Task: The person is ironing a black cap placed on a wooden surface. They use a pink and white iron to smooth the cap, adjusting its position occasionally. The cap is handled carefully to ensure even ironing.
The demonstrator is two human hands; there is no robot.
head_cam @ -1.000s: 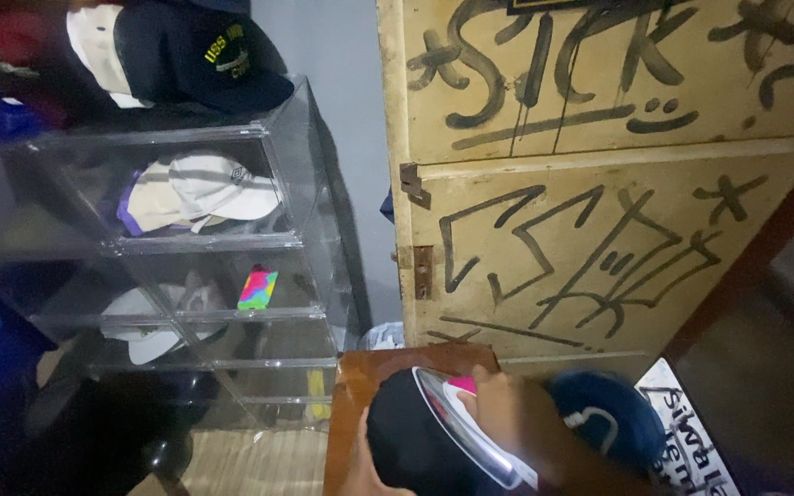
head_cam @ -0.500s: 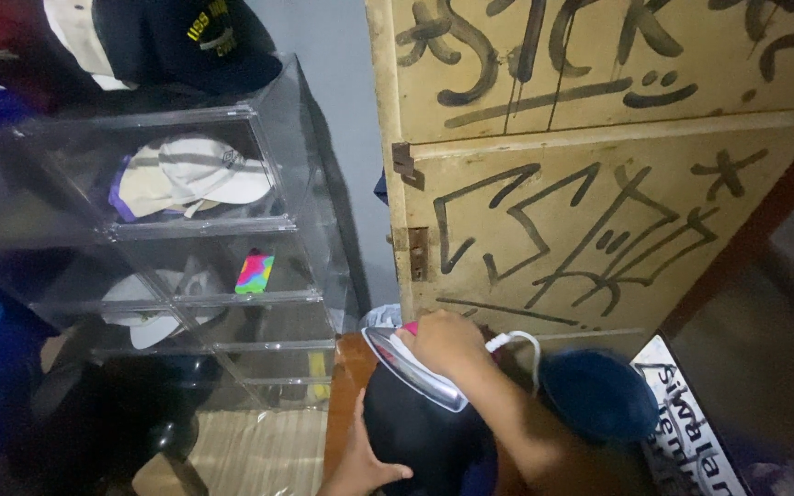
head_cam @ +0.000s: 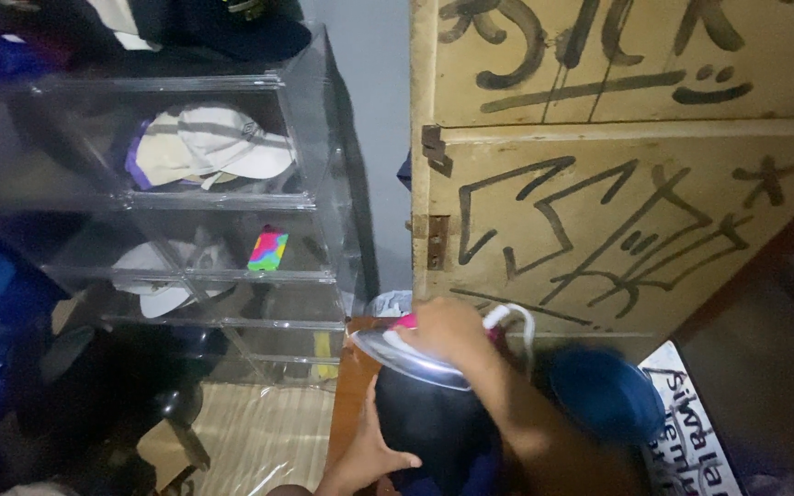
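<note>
My right hand (head_cam: 448,332) grips the handle of a clothes iron (head_cam: 408,356) with a shiny soleplate, pink trim and a white cord (head_cam: 516,319). The iron rests on a dark garment (head_cam: 434,427) spread over a small brown board (head_cam: 346,404). My left hand (head_cam: 371,455) presses flat on the near left edge of that dark garment, just below the iron. A blue rounded object (head_cam: 604,395) lies to the right of my right forearm.
A clear plastic shelf unit (head_cam: 314,197) at left holds white caps (head_cam: 209,147) and a small multicoloured item (head_cam: 266,250); dark caps lie on top. A yellowish wooden door (head_cam: 618,184) with black graffiti stands behind. A white printed sheet (head_cam: 691,441) lies at bottom right.
The iron in my right hand has slid up and to the left over the dark garment. My left hand has come into view and settled on the garment's near edge.
</note>
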